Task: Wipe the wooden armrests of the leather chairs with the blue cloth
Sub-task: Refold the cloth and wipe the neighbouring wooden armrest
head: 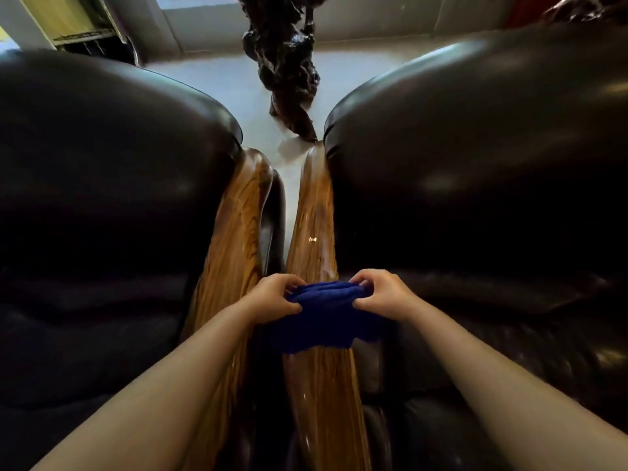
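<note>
Forearms: both reach up from the lower corners of the frame and meet just below centre, so the two hands can share one cloth.
Left hand (pixel 273 294): fingers curled shut around the left end of the blue cloth (pixel 323 314), thumb underneath.
Right hand (pixel 377 292): likewise closed on the cloth's right end, fingertips pinching its upper edge.
Cloth: bunched and stretched between the two hands at lower centre, draped across the right-hand wooden armrest (pixel 316 232); held at both ends, probably to spread or refold it and keep a broad face on the wood.
Armrests: two glossy grained rails run side by side up the middle, a narrow gap between them; the left-hand armrest (pixel 234 239) lies just beside the cloth, apparently not under it.
Leather chairs: the left chair (pixel 102 185) and right chair (pixel 475 164) fill either side, dark and padded.
Far end: pale floor (pixel 217 76) at upper centre, with a dark carved wooden piece (pixel 285 52) standing beyond the armrests.
</note>
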A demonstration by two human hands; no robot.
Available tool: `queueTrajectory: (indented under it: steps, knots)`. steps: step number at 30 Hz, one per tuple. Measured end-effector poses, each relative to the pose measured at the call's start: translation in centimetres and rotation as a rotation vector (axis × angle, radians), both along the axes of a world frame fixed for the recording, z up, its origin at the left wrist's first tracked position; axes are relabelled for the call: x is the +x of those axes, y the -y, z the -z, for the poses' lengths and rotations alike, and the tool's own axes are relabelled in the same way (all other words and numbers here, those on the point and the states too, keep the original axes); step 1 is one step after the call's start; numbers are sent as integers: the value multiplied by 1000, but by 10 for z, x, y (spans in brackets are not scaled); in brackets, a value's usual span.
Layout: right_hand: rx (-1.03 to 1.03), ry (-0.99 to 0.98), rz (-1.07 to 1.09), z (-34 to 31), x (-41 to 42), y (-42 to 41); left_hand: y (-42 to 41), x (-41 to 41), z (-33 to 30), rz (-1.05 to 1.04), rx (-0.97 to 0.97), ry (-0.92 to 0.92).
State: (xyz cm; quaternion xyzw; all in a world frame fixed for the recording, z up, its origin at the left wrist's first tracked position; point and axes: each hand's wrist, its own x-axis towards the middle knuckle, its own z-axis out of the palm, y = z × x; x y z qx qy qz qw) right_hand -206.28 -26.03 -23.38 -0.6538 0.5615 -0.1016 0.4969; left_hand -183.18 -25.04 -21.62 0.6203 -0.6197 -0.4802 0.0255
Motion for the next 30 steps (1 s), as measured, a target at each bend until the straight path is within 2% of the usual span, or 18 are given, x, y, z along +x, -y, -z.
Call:
queueTrajectory:
  steps: [7, 12, 15, 17, 18, 21, 23, 26, 30]
  knots:
    - [-97, -14, 82, 54, 17, 41, 38, 13, 58, -138, -101, -15]
    - [-131, -26, 89, 64, 20, 47, 44, 19, 64, -166, -117, 34]
    - [-307, -41, 224, 68, 22, 27, 27, 9, 63, -276, -466, 152]
    - [-487, -143, 316, 75, 31, 3, 5, -5, 66, -374, -702, 181]
    - [-550, -199, 333, 79, 37, -9, -6, -13, 72, -341, -759, 221]
    - [-588, -266, 272, 96, 60, -32, -29, -29, 100, -75, -738, 412]
    - [-537, -270, 254, 110, 74, -33, -31, -32, 118, 0, -688, 498]
    - [-471, -235, 317, 127, 90, -21, -21, -31, 137, -14, -691, 557]
    - [-527, -265, 309, 137, 98, 6, 2, -31, 145, -112, -688, 553]
